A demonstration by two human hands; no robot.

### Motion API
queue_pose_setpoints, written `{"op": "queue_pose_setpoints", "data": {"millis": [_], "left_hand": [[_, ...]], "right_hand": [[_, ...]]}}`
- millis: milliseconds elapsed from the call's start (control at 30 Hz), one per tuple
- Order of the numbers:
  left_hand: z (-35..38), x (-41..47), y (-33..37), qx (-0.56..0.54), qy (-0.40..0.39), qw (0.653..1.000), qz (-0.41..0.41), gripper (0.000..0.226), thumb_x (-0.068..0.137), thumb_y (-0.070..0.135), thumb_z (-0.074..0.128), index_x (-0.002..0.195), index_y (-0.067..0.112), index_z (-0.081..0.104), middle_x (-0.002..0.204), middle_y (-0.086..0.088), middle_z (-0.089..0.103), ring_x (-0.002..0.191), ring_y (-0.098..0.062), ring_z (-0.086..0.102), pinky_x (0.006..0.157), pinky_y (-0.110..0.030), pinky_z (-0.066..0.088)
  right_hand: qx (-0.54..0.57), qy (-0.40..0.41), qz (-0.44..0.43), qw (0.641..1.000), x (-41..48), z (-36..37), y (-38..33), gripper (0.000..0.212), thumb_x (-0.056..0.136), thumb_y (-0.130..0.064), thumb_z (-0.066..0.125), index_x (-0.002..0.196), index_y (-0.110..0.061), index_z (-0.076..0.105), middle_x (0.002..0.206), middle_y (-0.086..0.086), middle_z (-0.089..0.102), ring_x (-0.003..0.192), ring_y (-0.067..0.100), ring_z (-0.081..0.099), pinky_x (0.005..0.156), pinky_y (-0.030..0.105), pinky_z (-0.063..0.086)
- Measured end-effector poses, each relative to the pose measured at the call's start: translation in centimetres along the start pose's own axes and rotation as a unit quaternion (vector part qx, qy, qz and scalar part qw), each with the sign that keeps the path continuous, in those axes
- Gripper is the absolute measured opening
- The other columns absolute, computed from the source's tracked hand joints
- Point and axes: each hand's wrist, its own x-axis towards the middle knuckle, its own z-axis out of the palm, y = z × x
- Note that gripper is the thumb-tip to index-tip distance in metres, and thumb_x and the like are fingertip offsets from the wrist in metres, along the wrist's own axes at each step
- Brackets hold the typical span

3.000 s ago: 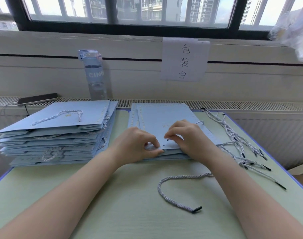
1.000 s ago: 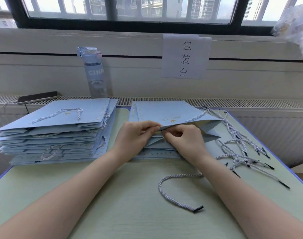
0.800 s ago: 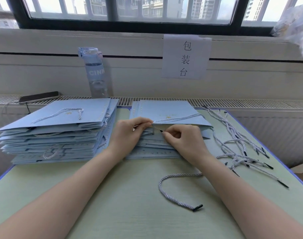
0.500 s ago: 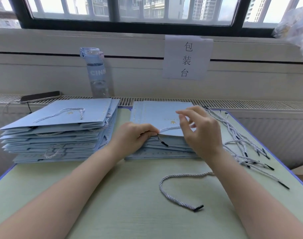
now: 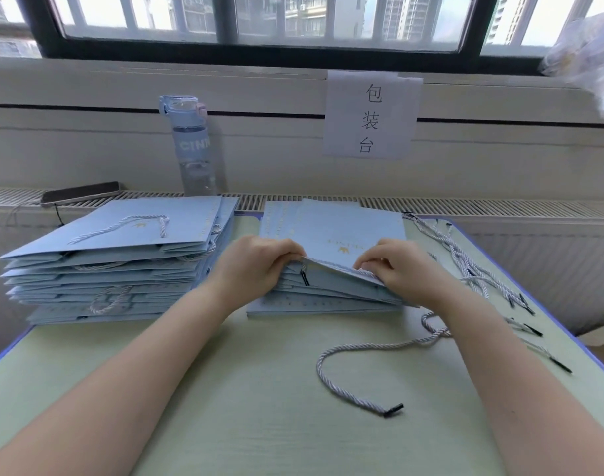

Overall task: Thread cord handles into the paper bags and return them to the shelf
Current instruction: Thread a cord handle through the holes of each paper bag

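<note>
threading handles into paper bags

head view, centre: left hand (image 5: 256, 266) and right hand (image 5: 402, 273) each pinch the lifted near edge of the top bag (image 5: 341, 231). at left, a stack (image 5: 190, 221) already has handles; loose cords (image 5: 462, 255) lie at right on the counter (image 5: 225, 389), so several bags seem undone.

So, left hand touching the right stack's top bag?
Touching. Head view: the left hand grips the lifted near edge of the top bag, fingers curled over it.

A: Top of frame?
B: Daylight through a black-framed window (image 5: 266, 18), high-rises beyond.
A: Below it?
B: Pale wall (image 5: 87, 152), slatted radiator ledge (image 5: 499, 206) across mid-frame, pale green desk (image 5: 245, 389) with blue edging filling the lower half.
</note>
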Motion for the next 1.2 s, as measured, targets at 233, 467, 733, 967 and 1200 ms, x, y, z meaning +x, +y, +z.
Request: {"op": "queue_pose_setpoints", "data": {"millis": [233,467,733,967,1200], "left_hand": [[-0.2,-0.3,-0.6,0.04,0.062,0.994,-0.076,0.039,0.085,0.026,0.037,0.09,0.012,0.073,0.078,0.0,0.073,0.068,-0.023,0.069,0.056,-0.039,0.056],[-0.2,-0.3,-0.9,0.087,0.054,0.986,-0.134,0.039,0.078,0.001,0.041,0.103,0.009,0.07,0.089,-0.009,0.072,0.08,-0.031,0.067,0.066,-0.046,0.056],[-0.2,-0.1,-0.1,0.098,0.064,0.977,-0.177,0.032,0.082,-0.009,0.052,0.101,0.011,0.068,0.086,-0.005,0.071,0.078,-0.03,0.064,0.067,-0.043,0.054],[-0.5,-0.1,1.0,0.161,0.059,0.976,-0.134,0.024,0.075,0.025,0.05,0.086,0.014,0.068,0.072,0.001,0.067,0.079,-0.025,0.061,0.087,-0.033,0.04],[1.0,0.4,4.3,-0.141,0.044,0.986,-0.073,0.02,0.085,0.024,0.064,0.096,0.01,0.072,0.079,0.012,0.067,0.074,0.003,0.062,0.07,-0.01,0.046]], "right_hand": [[0.075,-0.052,0.059,0.994,-0.1,-0.5,0.2,0.011,0.092,-0.032,0.055,0.084,-0.026,0.062,0.077,-0.007,0.058,0.067,0.008,0.047,0.062,0.017,0.038],[0.082,-0.034,0.051,0.995,-0.3,-0.4,-0.3,0.015,0.093,-0.025,0.054,0.079,-0.022,0.051,0.068,-0.007,0.053,0.057,0.003,0.043,0.063,0.024,0.041],[0.031,0.234,0.049,0.971,0.3,-0.1,0.6,0.007,0.094,-0.012,0.053,0.092,-0.006,0.054,0.07,0.005,0.056,0.064,0.022,0.048,0.055,0.026,0.031],[0.092,0.27,-0.073,0.956,0.1,0.3,-0.9,0.011,0.082,-0.001,0.068,0.09,-0.007,0.073,0.084,-0.002,0.071,0.077,-0.003,0.061,0.076,0.002,0.042],[0.227,0.193,-0.098,0.95,-0.2,1.7,-3.9,0.022,0.08,-0.007,0.072,0.082,-0.027,0.063,0.076,-0.009,0.068,0.075,0.007,0.067,0.076,0.023,0.053]]}}
